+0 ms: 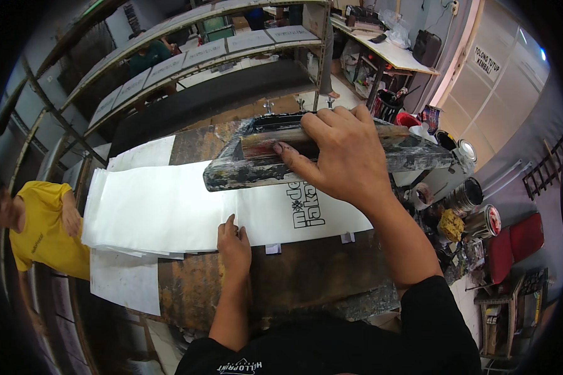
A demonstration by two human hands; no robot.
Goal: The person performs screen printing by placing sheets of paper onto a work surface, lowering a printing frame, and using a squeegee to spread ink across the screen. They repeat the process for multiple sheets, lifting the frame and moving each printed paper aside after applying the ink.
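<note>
Here, hands (pixel 234 240) on smooth white sheet (pixel 294 215).

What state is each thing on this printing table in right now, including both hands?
Screen frame: lifted at the near edge, tilted up off the sheet.
Printed white sheet: flat on the table, black design showing.
Stack of blank white sheets: flat, unprinted.
Right hand: gripping the frame's near bar.
Left hand: flat, fingertips pressing the sheet edge.
Paint cans: open.
</note>
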